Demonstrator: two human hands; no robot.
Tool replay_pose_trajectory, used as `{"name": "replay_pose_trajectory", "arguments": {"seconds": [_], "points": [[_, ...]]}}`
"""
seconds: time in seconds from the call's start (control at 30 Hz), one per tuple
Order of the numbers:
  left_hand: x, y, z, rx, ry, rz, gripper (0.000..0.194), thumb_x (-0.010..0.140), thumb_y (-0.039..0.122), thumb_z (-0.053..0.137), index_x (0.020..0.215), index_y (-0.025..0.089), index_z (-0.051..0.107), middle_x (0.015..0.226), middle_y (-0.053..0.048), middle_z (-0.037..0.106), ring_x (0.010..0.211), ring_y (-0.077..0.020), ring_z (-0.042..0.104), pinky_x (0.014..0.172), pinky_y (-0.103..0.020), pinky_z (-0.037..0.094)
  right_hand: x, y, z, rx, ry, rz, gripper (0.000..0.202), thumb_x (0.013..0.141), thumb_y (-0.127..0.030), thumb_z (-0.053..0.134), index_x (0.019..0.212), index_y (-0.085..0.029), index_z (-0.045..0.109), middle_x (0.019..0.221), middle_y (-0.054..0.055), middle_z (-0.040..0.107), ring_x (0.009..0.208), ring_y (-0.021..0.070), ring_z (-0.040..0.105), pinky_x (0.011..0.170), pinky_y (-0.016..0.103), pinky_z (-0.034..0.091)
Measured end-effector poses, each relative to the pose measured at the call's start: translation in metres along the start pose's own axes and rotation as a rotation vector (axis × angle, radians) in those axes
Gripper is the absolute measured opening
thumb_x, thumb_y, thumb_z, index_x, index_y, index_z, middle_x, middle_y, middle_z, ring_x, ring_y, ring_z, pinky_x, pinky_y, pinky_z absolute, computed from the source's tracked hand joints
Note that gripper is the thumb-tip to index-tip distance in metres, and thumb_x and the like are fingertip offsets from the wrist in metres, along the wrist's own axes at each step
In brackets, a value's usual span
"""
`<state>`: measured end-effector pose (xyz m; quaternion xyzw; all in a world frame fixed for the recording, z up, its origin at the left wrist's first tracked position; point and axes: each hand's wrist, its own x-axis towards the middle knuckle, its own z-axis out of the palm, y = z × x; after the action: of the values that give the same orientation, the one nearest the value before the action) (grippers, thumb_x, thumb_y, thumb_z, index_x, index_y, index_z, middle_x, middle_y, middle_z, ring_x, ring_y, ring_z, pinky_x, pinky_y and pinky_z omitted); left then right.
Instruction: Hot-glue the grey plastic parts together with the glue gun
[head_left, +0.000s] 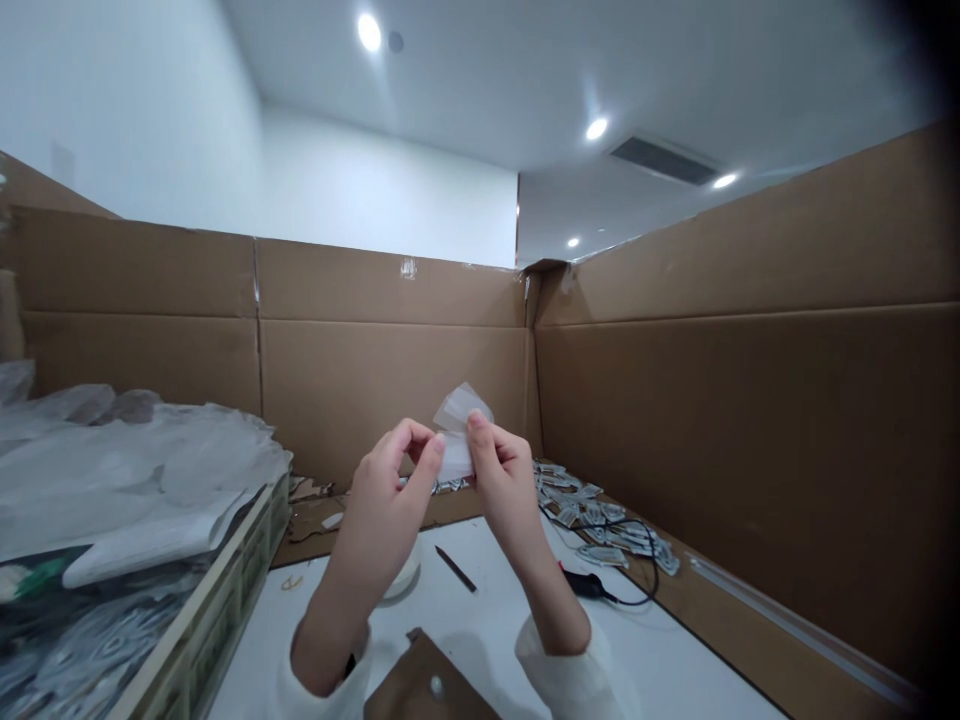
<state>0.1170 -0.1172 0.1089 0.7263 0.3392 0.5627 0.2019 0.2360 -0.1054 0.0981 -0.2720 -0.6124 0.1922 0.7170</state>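
Translucent plastic is taking centre stage: a small filmy piece [457, 458] is hanging between both hands, above the white tabletop [675, 670]. The left hand [386, 495] is pinching its left edge, the right hand [506, 480] is gripping the other side. This looks like careful two-handed handling; the next move is seemingly calling for a light touch. Further out, a dark stick [455, 568] and a black-handled tool [586, 584] are lying.

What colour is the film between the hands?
The film is translucent white, clearest in the head view.
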Motion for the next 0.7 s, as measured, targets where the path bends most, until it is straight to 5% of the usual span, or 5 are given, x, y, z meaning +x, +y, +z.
{"name": "replay_pose_trajectory", "arguments": {"seconds": [0.23,0.37,0.47,0.53,0.7], "points": [[-0.004,0.001,0.012,0.187,0.245,0.088,0.037,0.090,0.041,0.043,0.061,0.019,0.040,0.057,0.002,0.042,0.053,-0.0124,0.037,0.051,-0.025,0.025,-0.002,-0.003,0.003,-0.034,0.052,-0.030,0.049,0.089,-0.052,0.042,0.056,-0.018,0.029,0.053,-0.004,0.025,0.049,0.0067,0.022,0.044,0.022,0.018],[0.000,-0.005,0.016,-0.057,0.332,0.043,0.047,0.090,0.053,0.037,0.058,0.019,0.044,0.057,0.000,0.047,0.054,-0.0126,0.042,0.054,-0.024,0.033,-0.003,-0.007,0.005,-0.049,0.045,-0.037,0.049,0.089,-0.051,0.041,0.054,-0.018,0.029,0.050,-0.004,0.026,0.048,0.0068,0.022,0.044,0.023,0.019],[0.001,-0.001,0.016,-0.456,0.268,-0.071,0.059,0.090,0.062,0.024,0.096,0.018,0.061,0.089,-0.008,0.066,0.082,-0.0192,0.060,0.072,-0.029,0.046,-0.004,-0.006,0.007,-0.056,-0.046,-0.041,0.049,0.091,-0.048,0.039,0.053,-0.018,0.031,0.049,-0.004,0.029,0.047,0.0067,0.024,0.044,0.023,0.019],[-0.003,0.008,0.014,-0.636,0.165,-0.085,0.062,0.090,0.063,0.022,0.122,0.020,0.054,0.112,-0.010,0.064,0.105,-0.0235,0.058,0.086,-0.035,0.046,-0.004,0.000,0.008,-0.100,-0.116,-0.045,0.049,0.091,-0.047,0.038,0.053,-0.018,0.030,0.049,-0.003,0.028,0.047,0.0068,0.025,0.045,0.023,0.019],[-0.020,0.035,0.009,-0.755,0.381,0.354,0.049,0.092,0.054,0.027,0.127,0.031,0.052,0.128,0.000,0.056,0.130,-0.0225,0.040,0.111,-0.039,0.028,0.001,0.017,0.010,-0.357,-0.013,-0.041,0.048,0.090,-0.044,0.040,0.054,-0.018,0.022,0.051,-0.004,0.019,0.050,0.0068,0.017,0.048,0.026,0.012]]}}
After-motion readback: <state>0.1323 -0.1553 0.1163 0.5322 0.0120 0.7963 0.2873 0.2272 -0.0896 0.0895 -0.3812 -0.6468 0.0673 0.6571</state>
